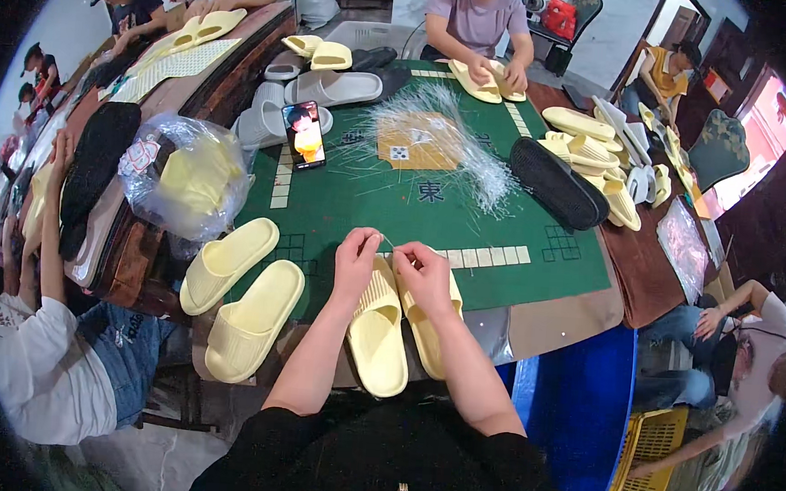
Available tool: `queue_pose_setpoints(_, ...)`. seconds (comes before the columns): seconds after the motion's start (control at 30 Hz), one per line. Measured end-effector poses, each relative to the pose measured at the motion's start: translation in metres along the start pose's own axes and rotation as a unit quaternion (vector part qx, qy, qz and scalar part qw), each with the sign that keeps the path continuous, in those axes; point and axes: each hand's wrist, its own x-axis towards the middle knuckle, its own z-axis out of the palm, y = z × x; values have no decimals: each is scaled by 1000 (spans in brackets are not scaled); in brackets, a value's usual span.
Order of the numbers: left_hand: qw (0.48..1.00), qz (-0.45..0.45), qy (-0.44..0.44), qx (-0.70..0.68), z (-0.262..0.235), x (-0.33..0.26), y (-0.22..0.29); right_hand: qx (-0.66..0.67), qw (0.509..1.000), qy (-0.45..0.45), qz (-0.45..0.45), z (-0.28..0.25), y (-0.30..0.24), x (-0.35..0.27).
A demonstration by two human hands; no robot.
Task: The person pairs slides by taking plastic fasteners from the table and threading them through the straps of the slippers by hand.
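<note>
My left hand (pixel 356 261) and my right hand (pixel 421 279) meet over a pair of pale yellow slippers at the table's near edge. Both are closed in a pinch, and a thin strand (pixel 386 241) shows between the fingertips. Below my hands lie the left yellow slipper (pixel 379 348) and the right yellow slipper (pixel 427 336), toes away from me, partly covered by my hands and forearms. Farther off, a tangled heap of clear thin strands (pixel 483 165) spreads over a piece of brown cardboard (pixel 422 142). Another yellow slipper pair (pixel 258 323) sits to the left.
A green mat (pixel 341 208) covers the table. On it stands a lit phone (pixel 305 137). Grey slippers (pixel 335 87), a clear plastic bag (pixel 190 179), a black slipper (pixel 554 183) and piled yellow slippers (pixel 592 154) surround it. Across from me, a person's hands (pixel 502 77) hold yellow slippers.
</note>
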Motion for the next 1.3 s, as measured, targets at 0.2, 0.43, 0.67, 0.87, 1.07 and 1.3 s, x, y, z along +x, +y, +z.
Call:
queue_pose_setpoints(0.2, 999, -38, -21, 0, -3, -2, 3, 4, 1000, 3, -2, 0, -4, -1)
queue_pose_setpoints(0.43, 999, -18, 0, -26, -1, -2, 4, 13, 1000, -5, -8, 0, 4, 0)
queue_pose_setpoints(0.67, 1000, -9, 3, -22, 0, -1, 3, 13, 1000, -8, 3, 0, 1, 0)
queue_pose_setpoints(0.87, 999, -32, 8, -14, -1, -1, 3, 28, 1000, -6, 1, 0, 3, 0)
queue_pose_setpoints(1.07, 1000, 20, -1, 5, -3, -2, -1, 12, 1000, -11, -1, 0, 3, 0)
queue_pose_setpoints(1.3, 998, 16, -8, 55, -3, -4, 9, 17, 999, 26, 8, -1, -15, -1)
